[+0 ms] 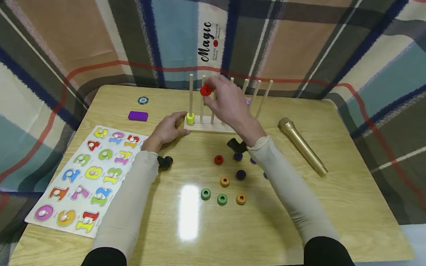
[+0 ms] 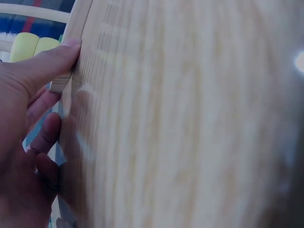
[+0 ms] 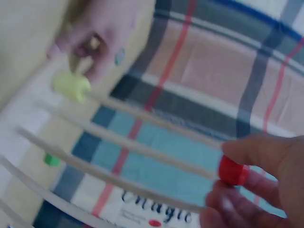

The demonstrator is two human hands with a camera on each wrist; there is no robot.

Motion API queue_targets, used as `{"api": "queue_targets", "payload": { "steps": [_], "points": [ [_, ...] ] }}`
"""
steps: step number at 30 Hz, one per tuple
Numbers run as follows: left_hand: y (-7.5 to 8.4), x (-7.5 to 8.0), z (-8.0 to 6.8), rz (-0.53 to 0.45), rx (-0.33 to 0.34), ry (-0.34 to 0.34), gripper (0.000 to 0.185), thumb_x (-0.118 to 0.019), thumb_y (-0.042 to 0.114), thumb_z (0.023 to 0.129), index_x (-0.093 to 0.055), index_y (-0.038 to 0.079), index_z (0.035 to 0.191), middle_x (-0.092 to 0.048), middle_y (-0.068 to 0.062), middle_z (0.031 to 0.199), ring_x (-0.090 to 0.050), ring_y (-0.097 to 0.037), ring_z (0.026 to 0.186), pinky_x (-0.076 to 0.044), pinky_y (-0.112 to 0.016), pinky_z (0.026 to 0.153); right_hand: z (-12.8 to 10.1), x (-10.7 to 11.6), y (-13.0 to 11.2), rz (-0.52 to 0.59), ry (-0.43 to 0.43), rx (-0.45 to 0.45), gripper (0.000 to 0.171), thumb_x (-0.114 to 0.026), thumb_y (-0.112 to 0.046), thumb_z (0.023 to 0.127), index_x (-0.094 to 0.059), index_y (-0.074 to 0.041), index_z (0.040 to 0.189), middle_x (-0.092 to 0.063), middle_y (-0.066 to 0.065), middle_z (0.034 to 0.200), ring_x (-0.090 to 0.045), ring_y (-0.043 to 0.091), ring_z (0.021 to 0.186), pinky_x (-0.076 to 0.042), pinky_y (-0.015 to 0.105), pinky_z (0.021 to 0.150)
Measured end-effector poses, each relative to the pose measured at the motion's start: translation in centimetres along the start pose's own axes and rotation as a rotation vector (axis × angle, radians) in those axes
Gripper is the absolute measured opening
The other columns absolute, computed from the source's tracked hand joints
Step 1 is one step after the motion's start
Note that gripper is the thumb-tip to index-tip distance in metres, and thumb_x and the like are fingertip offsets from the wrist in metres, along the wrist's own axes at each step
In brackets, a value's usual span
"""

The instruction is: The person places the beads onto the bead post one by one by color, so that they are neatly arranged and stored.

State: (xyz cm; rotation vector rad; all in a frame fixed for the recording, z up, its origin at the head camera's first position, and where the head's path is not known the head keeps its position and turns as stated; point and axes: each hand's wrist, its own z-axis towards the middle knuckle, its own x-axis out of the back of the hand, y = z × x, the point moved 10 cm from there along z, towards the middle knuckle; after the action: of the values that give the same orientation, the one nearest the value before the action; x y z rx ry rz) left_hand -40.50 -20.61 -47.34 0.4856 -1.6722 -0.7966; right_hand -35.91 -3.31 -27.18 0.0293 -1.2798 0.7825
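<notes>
We read "Magic" in black script on the white label (image 1: 211, 41) of the plaid cloth (image 1: 313, 41). On the number puzzle board (image 1: 85, 178) we make out 2, 3 and 12; its other figures are unclear.

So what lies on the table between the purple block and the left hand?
In the head view, nothing: the stretch of table between the purple block and the left hand is bare wood. The hand rests against the peg rack's base.

I log: table (image 1: 303, 220) of pale wood-look laminate, glossy with lamp glare; peg rack (image 1: 213, 125) in bare matt wood; rings (image 1: 222, 199) smooth, painted; microphone (image 1: 301, 145) gold, metallic sheen; backdrop (image 1: 76, 31) of woven plaid cloth.
</notes>
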Motion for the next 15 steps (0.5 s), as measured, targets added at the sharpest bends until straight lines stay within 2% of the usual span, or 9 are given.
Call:
{"api": "queue_targets", "payload": {
  "steps": [2,5,9,15],
  "points": [
    [0.0,0.2,0.1,0.002,-0.010,0.005,0.079,-0.077,0.025,0.101,-0.036,0.016,0.168,-0.041,-0.022,0.165,-0.042,-0.042,0.146,-0.030,-0.061,0.124,1.3,1.4,0.1,-0.014,0.051,-0.009,0.038,-0.072,-0.020,0.104,-0.068,-0.008,0.140,-0.068,0.011,0.129,-0.069,0.024,0.098,-0.058,0.037,0.084],
    [0.1,0.3,0.2,-0.006,-0.016,0.013,0.079,-0.078,0.025,0.100,-0.038,0.016,0.168,-0.045,-0.025,0.161,-0.044,-0.043,0.145,-0.031,-0.061,0.123,2.6,2.1,0.2,-0.035,0.059,-0.028,0.041,-0.070,-0.023,0.106,-0.066,-0.012,0.145,-0.067,0.009,0.131,-0.068,0.024,0.104,-0.058,0.037,0.085],
    [-0.1,0.3,0.1,-0.019,-0.005,0.009,0.079,-0.078,0.023,0.100,-0.038,0.016,0.168,-0.049,-0.026,0.154,-0.048,-0.041,0.135,-0.035,-0.061,0.120,3.3,1.8,0.5,-0.053,0.040,-0.050,0.042,-0.069,-0.026,0.107,-0.066,-0.014,0.147,-0.066,0.008,0.132,-0.069,0.025,0.106,-0.058,0.037,0.081],
    [0.0,0.0,-0.2,-0.016,0.007,-0.006,0.079,-0.077,0.023,0.101,-0.036,0.016,0.168,-0.049,-0.025,0.153,-0.050,-0.040,0.128,-0.037,-0.060,0.117,3.6,1.0,1.0,-0.083,0.008,-0.085,0.043,-0.067,-0.030,0.108,-0.065,-0.017,0.149,-0.066,0.007,0.133,-0.069,0.026,0.107,-0.057,0.038,0.075]
  ]
}}
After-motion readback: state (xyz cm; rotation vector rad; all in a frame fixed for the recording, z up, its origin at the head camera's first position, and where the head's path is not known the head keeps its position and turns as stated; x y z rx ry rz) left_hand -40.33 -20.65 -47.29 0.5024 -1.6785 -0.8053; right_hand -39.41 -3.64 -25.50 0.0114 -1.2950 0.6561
